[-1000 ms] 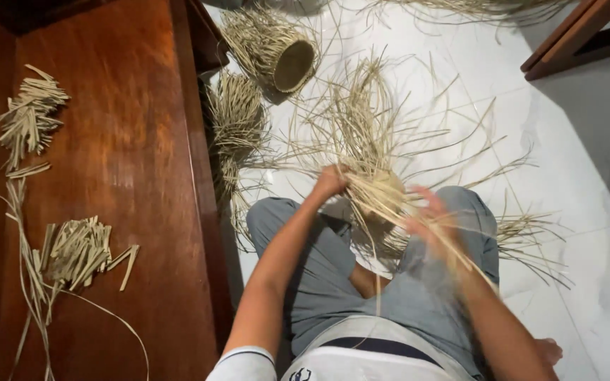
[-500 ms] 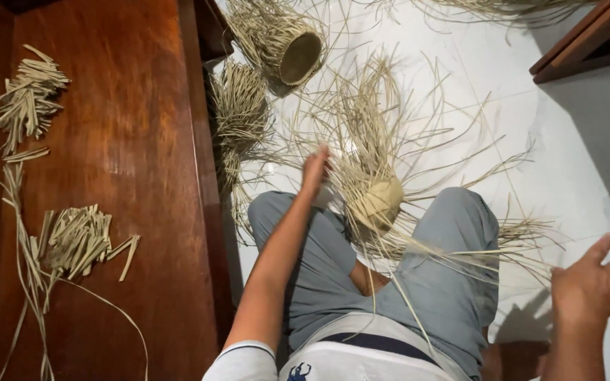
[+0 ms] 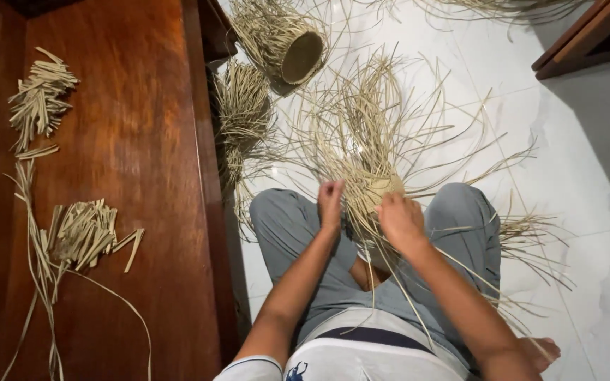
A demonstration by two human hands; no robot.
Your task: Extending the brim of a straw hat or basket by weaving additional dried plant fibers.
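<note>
Two hands: your left hand (image 3: 331, 201) pinches strands; your right hand (image 3: 400, 222) grips the basket (image 3: 375, 194).
Basket place: between your knees, over the floor (image 3: 573, 162).
Done: woven base.
Left: long loose strands (image 3: 361, 113) unwoven.

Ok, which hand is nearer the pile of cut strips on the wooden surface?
Left. The left hand is at the half-woven basket, on the side toward the pile of cut strips; the right hand is farther off, across the basket.
</note>
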